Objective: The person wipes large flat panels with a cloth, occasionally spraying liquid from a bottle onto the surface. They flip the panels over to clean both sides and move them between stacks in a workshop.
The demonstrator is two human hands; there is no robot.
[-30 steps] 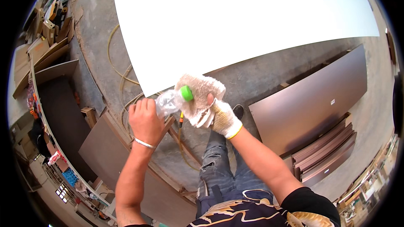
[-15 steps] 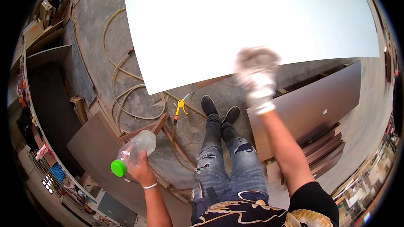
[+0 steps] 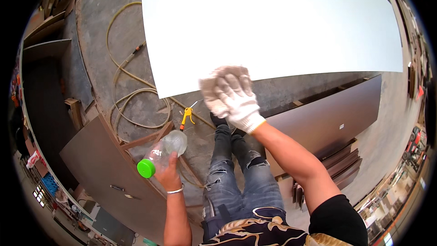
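Note:
A clear plastic bottle with a green cap is gripped in my bare left hand, tilted with its cap toward the lower left. My right hand, in a white knit glove, is closed on a crumpled beige rag. The rag is at the near edge of a large white panel, overlapping it in view; whether it presses on the surface I cannot tell. Both my shoes are partly hidden behind the gloved hand.
A yellow air blow gun and its coiled hose are left of my legs. A brown board carries two small tools at lower left. To the right are a long brown panel and stacked dark strips.
My right hand with the rag has moved left along the panel's near edge. My left hand has carried the bottle slightly right and up. The view has shifted a little.

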